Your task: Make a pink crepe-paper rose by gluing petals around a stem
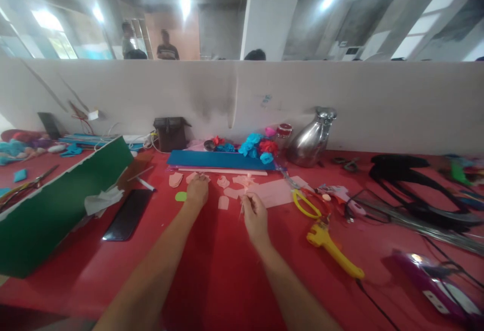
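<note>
My right hand (256,214) pinches the thin stem of a small pink paper flower (248,182), held upright over the table. My left hand (197,190) reaches farther forward, its fingers bent down onto some pink paper petals (191,177); the fingertips are too small to show what is between them. More cut petals lie around: a stack (175,180) to the left, a small piece (223,182) and a rounded piece (223,203) between my hands. A green rounded piece (181,196) sits beside my left hand. Behind my right hand lies a pink paper sheet (278,193).
Right of my hands are yellow-handled scissors (307,205) and a yellow glue gun (335,253) with a cord. A phone (127,215) and green board (64,205) lie left. Blue and red paper flowers (257,145) and a steel jug (312,137) stand behind, near a white partition (151,86).
</note>
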`<control>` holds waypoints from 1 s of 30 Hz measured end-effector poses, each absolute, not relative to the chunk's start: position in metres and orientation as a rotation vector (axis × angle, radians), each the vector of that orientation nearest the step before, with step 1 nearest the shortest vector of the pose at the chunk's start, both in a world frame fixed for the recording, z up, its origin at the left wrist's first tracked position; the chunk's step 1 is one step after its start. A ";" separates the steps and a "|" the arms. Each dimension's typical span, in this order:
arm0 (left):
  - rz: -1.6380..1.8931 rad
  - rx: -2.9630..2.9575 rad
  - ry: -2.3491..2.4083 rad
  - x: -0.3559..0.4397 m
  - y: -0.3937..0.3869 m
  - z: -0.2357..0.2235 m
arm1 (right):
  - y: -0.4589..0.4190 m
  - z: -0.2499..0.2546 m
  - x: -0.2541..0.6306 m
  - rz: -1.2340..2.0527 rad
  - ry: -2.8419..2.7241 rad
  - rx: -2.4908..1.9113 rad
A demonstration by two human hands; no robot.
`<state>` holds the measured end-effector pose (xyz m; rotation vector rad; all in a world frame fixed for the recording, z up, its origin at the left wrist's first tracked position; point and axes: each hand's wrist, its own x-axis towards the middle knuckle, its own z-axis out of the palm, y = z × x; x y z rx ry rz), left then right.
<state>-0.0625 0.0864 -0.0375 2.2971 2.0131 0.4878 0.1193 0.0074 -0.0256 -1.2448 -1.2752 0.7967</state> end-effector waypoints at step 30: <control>0.347 2.329 2.111 -0.106 0.086 -0.042 | 0.004 -0.027 0.115 0.814 -1.320 -1.247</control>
